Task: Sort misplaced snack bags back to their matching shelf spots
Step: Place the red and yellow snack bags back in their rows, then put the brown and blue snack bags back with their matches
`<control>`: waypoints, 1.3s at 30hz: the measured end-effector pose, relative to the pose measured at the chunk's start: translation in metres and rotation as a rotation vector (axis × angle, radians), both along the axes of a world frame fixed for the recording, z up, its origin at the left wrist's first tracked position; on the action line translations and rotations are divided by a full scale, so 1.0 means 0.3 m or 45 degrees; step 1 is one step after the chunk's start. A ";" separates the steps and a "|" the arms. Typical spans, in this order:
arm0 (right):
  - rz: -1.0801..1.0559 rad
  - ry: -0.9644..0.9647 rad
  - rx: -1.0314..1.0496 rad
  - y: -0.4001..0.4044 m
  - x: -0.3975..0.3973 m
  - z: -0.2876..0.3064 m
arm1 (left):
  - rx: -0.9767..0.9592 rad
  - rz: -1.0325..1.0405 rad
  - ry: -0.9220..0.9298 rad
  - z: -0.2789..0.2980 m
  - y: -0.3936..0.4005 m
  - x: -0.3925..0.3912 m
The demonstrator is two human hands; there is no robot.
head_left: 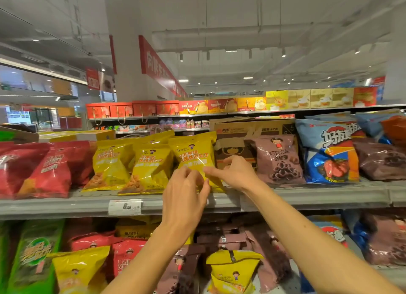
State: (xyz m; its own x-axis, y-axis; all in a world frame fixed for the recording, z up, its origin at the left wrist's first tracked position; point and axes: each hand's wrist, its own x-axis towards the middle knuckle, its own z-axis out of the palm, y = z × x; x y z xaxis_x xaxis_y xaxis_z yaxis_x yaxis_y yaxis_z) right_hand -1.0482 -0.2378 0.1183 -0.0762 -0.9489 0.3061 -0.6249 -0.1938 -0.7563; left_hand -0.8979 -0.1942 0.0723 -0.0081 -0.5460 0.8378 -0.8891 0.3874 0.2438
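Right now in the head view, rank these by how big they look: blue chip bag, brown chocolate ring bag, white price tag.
1. blue chip bag
2. brown chocolate ring bag, clearly smaller, though it stands at about the same depth
3. white price tag, by far the smallest

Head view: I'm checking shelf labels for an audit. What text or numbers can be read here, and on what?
"6.50" on the price tag on the shelf edge.
"巧克力味 甜甜圈" on the mauve bag.
"好友" in large letters on the blue bag; the rest is hidden.
Yellow bag held by both hands: print blurred.
Red hanging banner, cardboard box: unreadable.
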 end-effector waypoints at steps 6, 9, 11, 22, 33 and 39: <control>0.064 -0.377 -0.118 0.142 -0.276 -0.013 | 0.013 -0.377 0.319 0.019 -0.009 -0.249; -0.044 -0.449 -0.191 0.180 -0.480 -0.022 | 0.052 -0.500 0.446 0.031 -0.002 -0.411; -0.125 -0.516 -0.220 0.186 -0.629 -0.032 | 0.063 -0.544 0.479 0.033 -0.001 -0.525; -0.444 -0.221 -0.327 0.126 -1.436 -0.049 | 0.194 -0.505 0.697 0.035 -0.073 -1.126; -0.045 -0.150 0.164 -0.121 -1.595 0.050 | 0.694 -0.520 0.736 0.163 -0.180 -1.171; 0.069 -0.334 0.391 -0.184 -1.596 0.039 | 0.842 -0.546 0.824 0.154 -0.193 -1.154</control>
State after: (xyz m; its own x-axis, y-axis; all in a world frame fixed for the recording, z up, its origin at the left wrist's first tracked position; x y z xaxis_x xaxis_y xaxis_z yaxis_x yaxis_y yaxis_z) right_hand -1.5270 -0.2932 0.1300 -0.0613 -0.9980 -0.0156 -0.3984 0.0388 -0.9164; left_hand -1.2441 -0.2521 0.1187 0.0356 -0.9587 0.2823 -0.3288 0.2555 0.9092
